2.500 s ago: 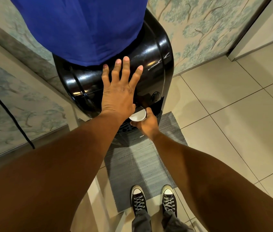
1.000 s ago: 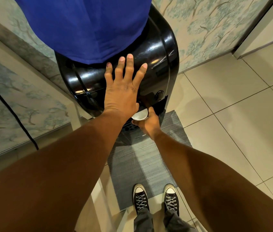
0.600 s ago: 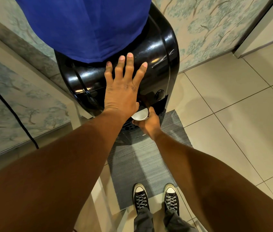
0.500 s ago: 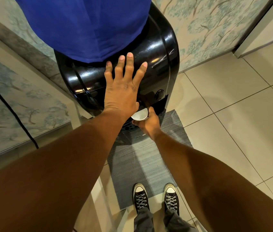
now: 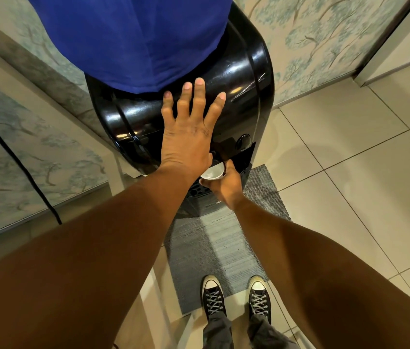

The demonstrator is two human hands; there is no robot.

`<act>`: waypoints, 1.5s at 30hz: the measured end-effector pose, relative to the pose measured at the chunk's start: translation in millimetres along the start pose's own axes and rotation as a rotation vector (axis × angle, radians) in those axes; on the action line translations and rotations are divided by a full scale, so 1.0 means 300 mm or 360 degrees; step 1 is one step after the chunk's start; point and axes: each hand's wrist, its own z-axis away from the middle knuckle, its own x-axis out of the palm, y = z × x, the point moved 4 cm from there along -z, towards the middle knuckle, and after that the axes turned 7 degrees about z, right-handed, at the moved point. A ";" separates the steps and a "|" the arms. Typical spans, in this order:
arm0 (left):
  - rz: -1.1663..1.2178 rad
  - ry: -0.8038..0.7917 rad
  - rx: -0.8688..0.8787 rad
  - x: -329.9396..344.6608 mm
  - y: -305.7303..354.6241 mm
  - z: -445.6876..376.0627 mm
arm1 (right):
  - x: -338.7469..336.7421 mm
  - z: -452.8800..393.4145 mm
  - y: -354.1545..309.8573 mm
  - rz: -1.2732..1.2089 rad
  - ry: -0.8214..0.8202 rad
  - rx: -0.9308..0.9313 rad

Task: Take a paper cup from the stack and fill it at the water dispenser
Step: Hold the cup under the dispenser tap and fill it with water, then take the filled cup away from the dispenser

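A glossy black water dispenser [image 5: 244, 79] stands against the wall, with a blue-covered bottle [image 5: 128, 34] on top. My left hand [image 5: 186, 137] lies flat on the dispenser's front, fingers spread, thumb down near the tap area. My right hand [image 5: 226, 185] holds a small white paper cup [image 5: 212, 173] upright under the taps, above the dark drip tray [image 5: 199, 191]. Liquid shows inside the cup. The taps themselves are mostly hidden by my left hand. No cup stack is in view.
A grey mat [image 5: 214, 248] lies on the beige tiled floor [image 5: 350, 172] before the dispenser; my two black sneakers [image 5: 236, 295] stand on its near edge. A patterned panel with a black cable [image 5: 22, 157] is at the left. A door frame [image 5: 387, 39] is at the far right.
Almost nothing has moved: both hands keep their places on the dispenser and under the tap; the view shifted slightly between the oldest frame and the later ones.
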 end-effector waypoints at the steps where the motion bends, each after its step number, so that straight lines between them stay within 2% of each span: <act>1: 0.0004 -0.0006 0.0001 0.000 0.000 0.000 | 0.000 0.004 -0.003 -0.0005 0.0014 -0.0004; 14: 0.0037 -0.0093 0.0012 -0.015 -0.002 0.005 | -0.056 0.078 0.022 -0.0050 -0.0075 -0.0020; 19: 0.0039 -0.0149 0.0031 -0.036 -0.007 0.007 | -0.135 0.131 0.032 0.0088 -0.0061 -0.0010; 26: 0.0084 -0.0211 0.0045 -0.084 -0.004 0.015 | -0.233 0.194 -0.065 0.0089 -0.0035 -0.0043; 37: 0.0467 -0.0250 -0.0103 -0.218 0.007 0.002 | -0.375 0.228 -0.328 0.0139 -0.0194 -0.0216; 45: 0.1054 -0.0261 -0.0356 -0.301 -0.026 0.027 | -0.429 0.283 -0.500 0.0301 -0.0291 -0.0315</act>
